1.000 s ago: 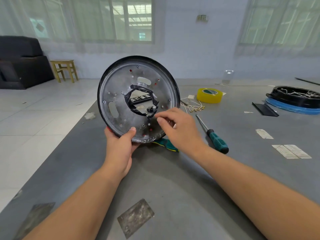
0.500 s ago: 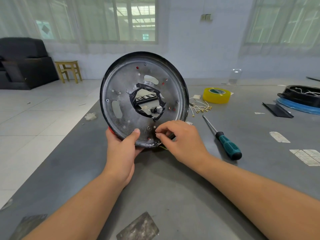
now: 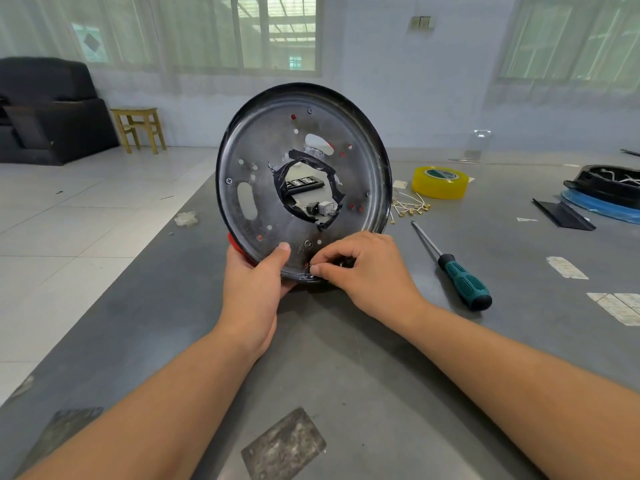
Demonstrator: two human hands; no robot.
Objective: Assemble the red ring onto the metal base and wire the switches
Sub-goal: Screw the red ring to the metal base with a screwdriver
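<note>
The base point(image 3: 301, 181) stands on edge above the table point(image 3: 346, 358), flat face toward the person, with the ring point(image 3: 234, 244) showing as a red sliver behind its lower left rim. The left hand point(image 3: 254, 289) grips that lower rim, thumb on the face. The right hand point(image 3: 367, 271) is at the bottom rim just right of it, fingers point(image 3: 317, 270) curled and pinched on something small and dark; what it is I cannot tell. A screw hole sits just above those fingertips. A screwdriver point(image 3: 457, 271) lies right of the right hand, tape point(image 3: 440, 181) beyond
</note>
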